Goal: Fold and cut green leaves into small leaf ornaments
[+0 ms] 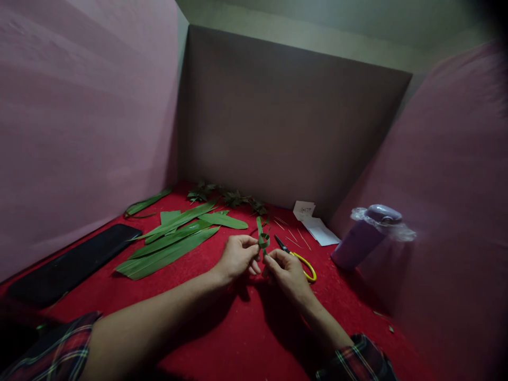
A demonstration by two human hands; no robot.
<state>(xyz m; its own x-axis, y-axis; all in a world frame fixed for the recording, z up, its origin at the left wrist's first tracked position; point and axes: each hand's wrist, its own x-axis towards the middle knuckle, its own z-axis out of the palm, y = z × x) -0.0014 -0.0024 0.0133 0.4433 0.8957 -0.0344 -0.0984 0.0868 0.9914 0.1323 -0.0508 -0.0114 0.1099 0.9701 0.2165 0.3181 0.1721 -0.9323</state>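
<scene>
Between my two hands a narrow green leaf strip [263, 241] is bent into a small loop, one end sticking up. My left hand [238, 256] pinches it from the left, thumb and forefinger closed on it. From below right, my right hand [286, 272] grips the lower part of the same strip, its fingertips pressed together. Yellow-handled scissors [309, 269] lie just behind my right hand, dark blades pointing away to the left. Long green leaves [174, 254] are spread on the red cloth [246, 338] to the left of my hands.
A black flat case [75, 262] lies at the left. Leafy sprigs [234, 197] rest along the back. Several thin sticks [293, 235] and white paper [320, 231] lie behind the scissors. A purple bottle [363, 235] with clear plastic stands at the right. Pink walls [87, 116] flank both sides.
</scene>
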